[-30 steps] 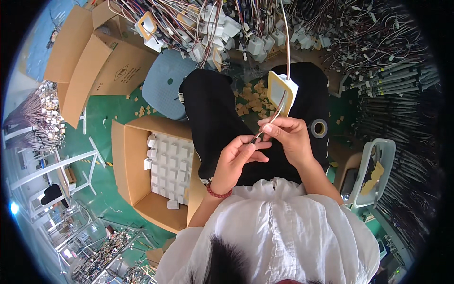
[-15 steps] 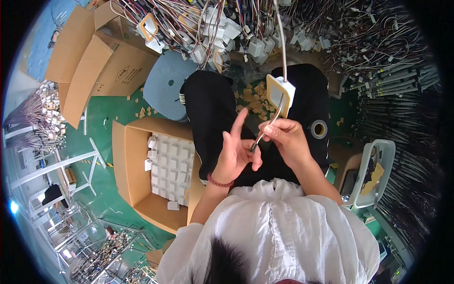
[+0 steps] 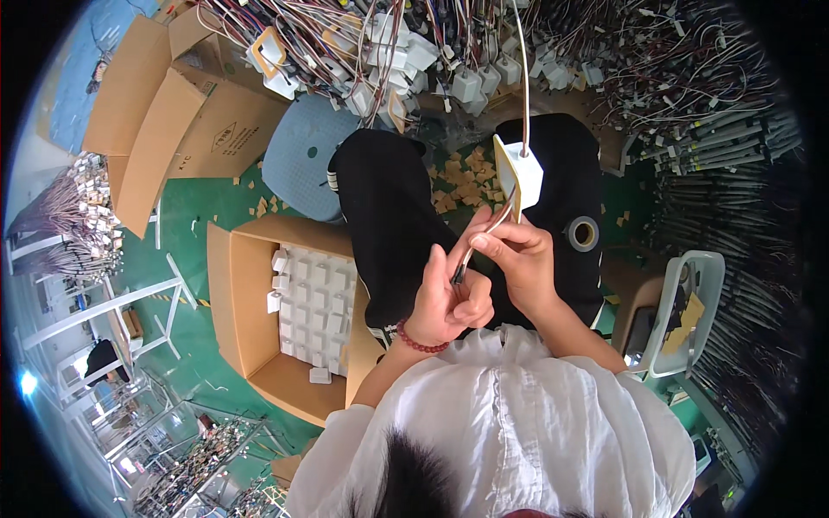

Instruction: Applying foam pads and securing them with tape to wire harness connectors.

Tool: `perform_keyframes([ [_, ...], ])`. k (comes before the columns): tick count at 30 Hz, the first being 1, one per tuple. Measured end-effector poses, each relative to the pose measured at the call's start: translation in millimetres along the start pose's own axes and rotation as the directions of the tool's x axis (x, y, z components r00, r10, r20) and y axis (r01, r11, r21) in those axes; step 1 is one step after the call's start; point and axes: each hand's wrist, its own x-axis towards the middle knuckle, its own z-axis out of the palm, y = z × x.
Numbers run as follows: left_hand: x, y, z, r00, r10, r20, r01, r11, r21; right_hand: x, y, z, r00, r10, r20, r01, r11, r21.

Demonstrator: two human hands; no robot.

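A white plastic housing (image 3: pixel 528 180) with a yellowish foam gasket hangs tilted above my lap, a brown-and-white cable (image 3: pixel 524 86) running up from it. Several thin wires (image 3: pixel 467 255) come out of its underside. My right hand (image 3: pixel 524 263) pinches these wires between thumb and fingers just below the housing. Against the wires' dark ends (image 3: pixel 458 274) my left hand (image 3: pixel 455 298) has its lower fingers curled, its thumb raised and its index finger stretched up behind the wires. The curled fingers partly hide the ends.
At the left stands an open cardboard box (image 3: pixel 289 380) with rows of white housings (image 3: pixel 313 298). Beyond it are a blue stool (image 3: pixel 306 155) and another carton (image 3: pixel 203 129). Hanging wire bundles (image 3: pixel 682 52) fill the far side. A tape roll (image 3: pixel 584 234) and white bin (image 3: pixel 701 315) are at the right.
My left hand has moved right, towards my right hand, and its lower fingers have curled in by the wire ends. The housing has turned and shifted slightly right.
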Motion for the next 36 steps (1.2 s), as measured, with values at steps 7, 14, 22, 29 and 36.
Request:
perform_keyframes([
  [7, 0, 1, -6, 0.987, -0.015, -0.159, 0.011, 1.0, -0.024, -1, 4, -1, 0.998, -0.048, -0.041, 0.041, 0.988, -0.149],
  [14, -17, 11, -8, 0.993, 0.011, -0.115, -0.013, 1.0, -0.017, 7, -27, -22, 0.997, 0.055, -0.049, -0.056, 0.998, -0.027],
  [22, -22, 11, 1, 0.997, 0.017, -0.07, -0.004, 0.984, 0.178, 39, -46, -16, 0.758, -0.345, 0.554, 0.624, 0.632, -0.459],
  [29, -24, 12, 0, 1.0, 0.021, -0.016, -0.017, 0.977, 0.212, 52, -56, -25, 0.697, -0.328, 0.637, 0.671, 0.61, -0.421],
  [36, -26, 15, -2, 0.999, 0.034, 0.004, -0.034, 0.973, 0.227, 58, -63, -28, 0.608, -0.327, 0.723, 0.744, 0.554, -0.375],
])
